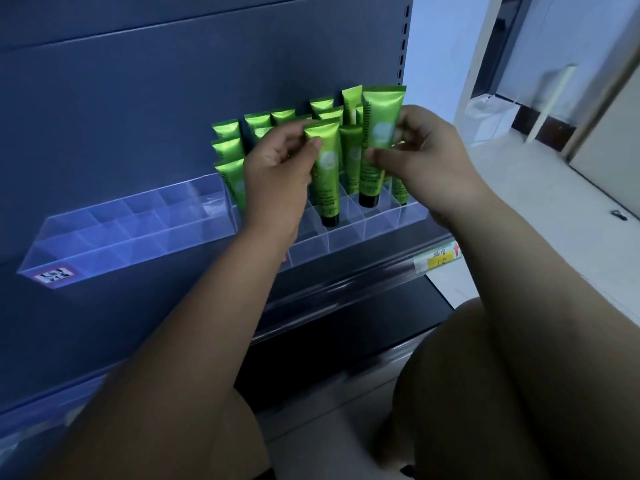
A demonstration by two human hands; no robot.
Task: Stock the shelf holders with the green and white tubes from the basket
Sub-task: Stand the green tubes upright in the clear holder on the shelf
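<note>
Left grip and right grip pinch tubes at open holder cells.

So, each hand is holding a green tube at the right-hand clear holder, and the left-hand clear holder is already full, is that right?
Not quite: the head view shows no tubes in the left-hand holder. The left hand does hold a green tube and the right hand a second tube, at the right-hand holder.

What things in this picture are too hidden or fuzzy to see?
All in the head view:
- Basket: outside the picture's edges.
- Stocked tubes: some partly behind the left hand.
- Small print on the tube in the right hand: too small.
- Yellow price label: blurred, unreadable.
- Holder sticker: blurred.
</note>
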